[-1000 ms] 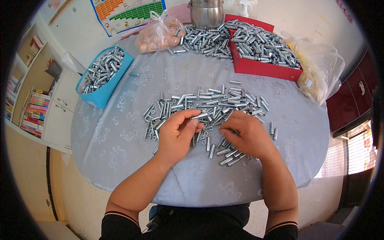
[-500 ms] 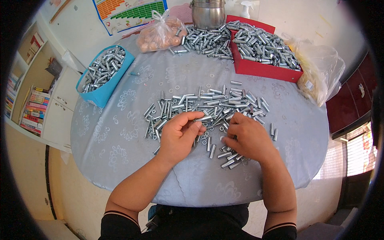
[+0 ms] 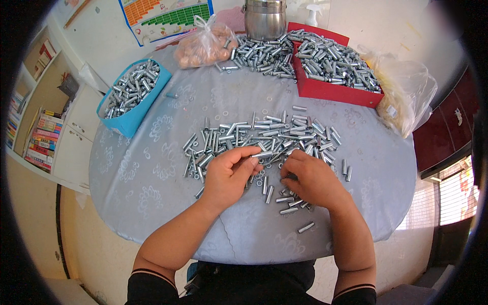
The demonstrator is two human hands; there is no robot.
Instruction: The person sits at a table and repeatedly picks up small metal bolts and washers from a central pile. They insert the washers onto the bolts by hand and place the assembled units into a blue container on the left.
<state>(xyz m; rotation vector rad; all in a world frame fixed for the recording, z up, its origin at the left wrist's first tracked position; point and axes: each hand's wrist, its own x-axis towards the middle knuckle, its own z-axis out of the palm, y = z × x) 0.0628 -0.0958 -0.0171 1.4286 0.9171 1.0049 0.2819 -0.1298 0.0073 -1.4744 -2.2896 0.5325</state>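
My left hand (image 3: 230,175) pinches a shiny metal sleeve (image 3: 263,155) between thumb and forefinger. It holds the sleeve nearly level, just above the near side of a loose pile of silver sleeves, bolts and rings (image 3: 272,133). To its right, my right hand (image 3: 309,178) is closed, with its fingers curled down over the pile. Whatever sits in those fingers is hidden. Several loose sleeves (image 3: 284,200) lie just below it, and one single sleeve (image 3: 306,227) rests apart, closer to the table's front edge. Small washers (image 3: 260,181) lie between my hands.
A blue bin (image 3: 161,84) full of metal fasteners stands at the far left, and a red box (image 3: 335,94) heaped with more at the far right. Between them are a tied bag (image 3: 201,48), a fastener heap (image 3: 259,56) and a steel pot (image 3: 265,23). A grey patterned cloth (image 3: 132,183) covers the table.
My right hand has shifted slightly up and left. One sleeve now lies apart near the front edge, and the sleeves below that hand have moved. My left hand keeps its sleeve, almost still.
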